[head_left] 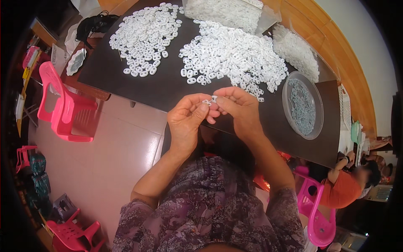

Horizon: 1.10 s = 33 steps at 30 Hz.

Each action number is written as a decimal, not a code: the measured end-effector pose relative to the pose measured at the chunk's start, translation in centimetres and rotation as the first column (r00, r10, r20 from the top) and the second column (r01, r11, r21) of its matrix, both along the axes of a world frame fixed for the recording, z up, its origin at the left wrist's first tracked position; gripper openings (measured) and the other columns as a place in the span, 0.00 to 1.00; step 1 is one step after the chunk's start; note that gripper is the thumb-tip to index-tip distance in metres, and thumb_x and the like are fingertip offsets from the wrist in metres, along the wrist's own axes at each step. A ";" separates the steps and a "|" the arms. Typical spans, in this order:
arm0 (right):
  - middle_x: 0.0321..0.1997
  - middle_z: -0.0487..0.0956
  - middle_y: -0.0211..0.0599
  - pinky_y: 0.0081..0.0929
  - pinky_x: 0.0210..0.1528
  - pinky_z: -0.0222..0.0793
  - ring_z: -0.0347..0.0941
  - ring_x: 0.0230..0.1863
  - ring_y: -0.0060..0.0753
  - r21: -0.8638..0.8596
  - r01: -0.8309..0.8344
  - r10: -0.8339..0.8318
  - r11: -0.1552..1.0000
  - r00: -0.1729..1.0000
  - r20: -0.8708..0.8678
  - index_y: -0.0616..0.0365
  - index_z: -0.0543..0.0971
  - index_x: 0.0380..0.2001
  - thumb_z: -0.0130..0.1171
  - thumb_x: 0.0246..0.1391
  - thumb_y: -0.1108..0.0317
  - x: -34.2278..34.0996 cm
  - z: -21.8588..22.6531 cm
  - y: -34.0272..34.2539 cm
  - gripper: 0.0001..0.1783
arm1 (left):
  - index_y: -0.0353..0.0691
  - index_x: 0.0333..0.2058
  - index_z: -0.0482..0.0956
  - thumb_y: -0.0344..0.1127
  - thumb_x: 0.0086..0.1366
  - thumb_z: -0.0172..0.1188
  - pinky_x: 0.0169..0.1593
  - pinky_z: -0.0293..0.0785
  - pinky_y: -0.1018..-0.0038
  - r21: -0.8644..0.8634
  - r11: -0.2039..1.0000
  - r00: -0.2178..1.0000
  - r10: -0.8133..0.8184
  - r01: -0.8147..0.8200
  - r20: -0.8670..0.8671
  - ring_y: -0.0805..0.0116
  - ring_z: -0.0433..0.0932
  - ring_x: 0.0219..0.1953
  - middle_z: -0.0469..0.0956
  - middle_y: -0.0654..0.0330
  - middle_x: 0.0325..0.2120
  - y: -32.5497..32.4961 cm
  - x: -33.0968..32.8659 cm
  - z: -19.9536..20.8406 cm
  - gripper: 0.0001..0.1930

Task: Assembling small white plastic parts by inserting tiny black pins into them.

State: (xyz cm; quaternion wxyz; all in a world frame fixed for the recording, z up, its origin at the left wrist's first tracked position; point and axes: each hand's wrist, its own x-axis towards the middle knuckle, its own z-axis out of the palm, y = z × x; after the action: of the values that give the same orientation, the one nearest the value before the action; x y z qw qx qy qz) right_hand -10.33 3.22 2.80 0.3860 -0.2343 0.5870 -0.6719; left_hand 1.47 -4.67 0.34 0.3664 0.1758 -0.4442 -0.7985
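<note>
Above the near edge of the dark table [138,90], my left hand [184,122] pinches a small white plastic piece [206,102] between thumb and fingertips. My right hand [243,111] closes on a second small white plastic piece [214,98]. The two pieces are close together; whether they are joined is too small to make out. Just beyond my hands lies a broad pile of white plastic pieces [235,54]. Farther left spreads another pile of white oval pieces [147,38], which look two-holed.
A round clear tub [286,110] of small blue-grey parts stands at the table's right. Behind the piles are clear bags of white pieces [226,11], [296,52]. Pink plastic chairs [63,105] stand on the left. At right, a person in an orange top [342,189] sits nearby.
</note>
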 end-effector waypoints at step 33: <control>0.29 0.79 0.33 0.13 0.31 0.66 0.71 0.27 0.16 -0.042 0.136 -0.141 0.990 0.977 -0.161 0.65 0.78 0.35 0.61 0.51 0.73 1.3 -0.7 0.3 0.08 | 0.28 0.43 0.74 0.28 0.66 0.52 0.28 0.71 0.82 -0.014 1.000 0.975 0.001 0.002 0.224 0.74 0.77 0.27 0.79 0.56 0.31 0.8 0.6 -0.1 0.10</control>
State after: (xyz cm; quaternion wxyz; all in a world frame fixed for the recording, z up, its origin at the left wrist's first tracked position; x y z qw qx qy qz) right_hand -9.00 3.50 2.13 0.2850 -0.2531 0.6214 -0.6846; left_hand 2.11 -3.85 0.22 0.3152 0.2620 -0.4881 -0.7706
